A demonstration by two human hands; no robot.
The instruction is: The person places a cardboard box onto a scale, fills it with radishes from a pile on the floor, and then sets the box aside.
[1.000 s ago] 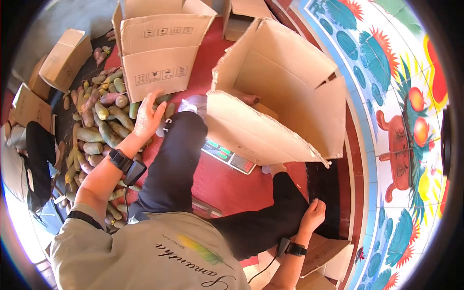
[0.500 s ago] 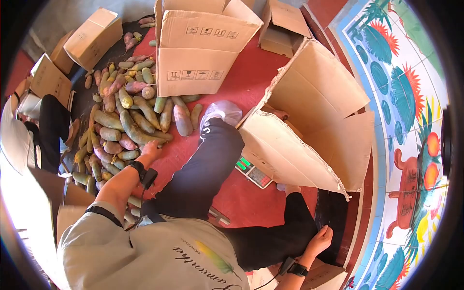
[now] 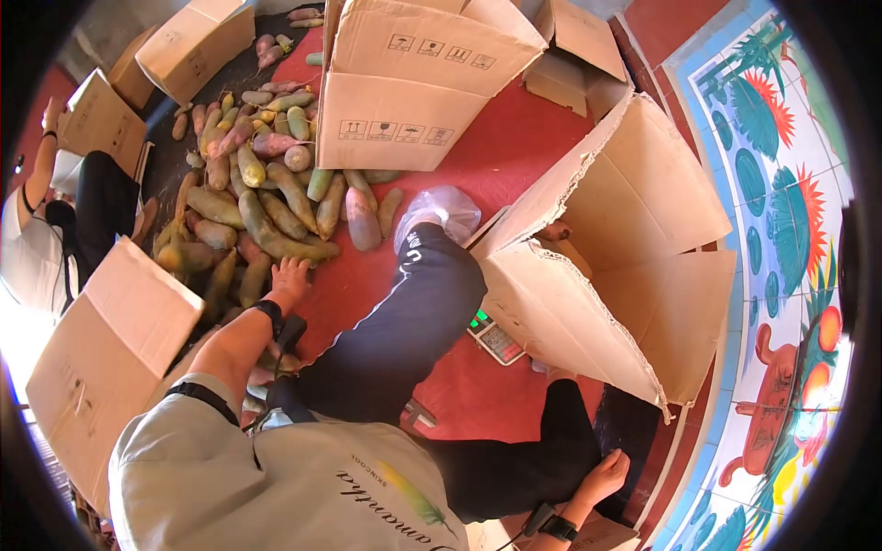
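My left hand (image 3: pixel 290 278) reaches down to the near edge of a pile of green and purple sweet potatoes (image 3: pixel 262 197) on the red floor, fingers spread over one of them; no grip is visible. My right hand (image 3: pixel 606 477) rests low beside my right knee, fingers curled against the dark trouser leg, holding nothing I can see. An open cardboard box (image 3: pixel 634 253) stands on a digital scale (image 3: pixel 496 338) in front of my legs, with a potato or two inside at its far corner.
A second open box (image 3: pixel 413 87) stands behind the pile. More boxes lie at the top left (image 3: pixel 197 41) and near left (image 3: pixel 106 354). Another person in dark trousers (image 3: pixel 101 216) sits at the left. A painted tiled wall (image 3: pixel 790 220) runs along the right.
My view has swung left and the pile now sits closer to centre. My left hand moved from the far side of the pile, by the box, down to its near edge. A box came into view at the left.
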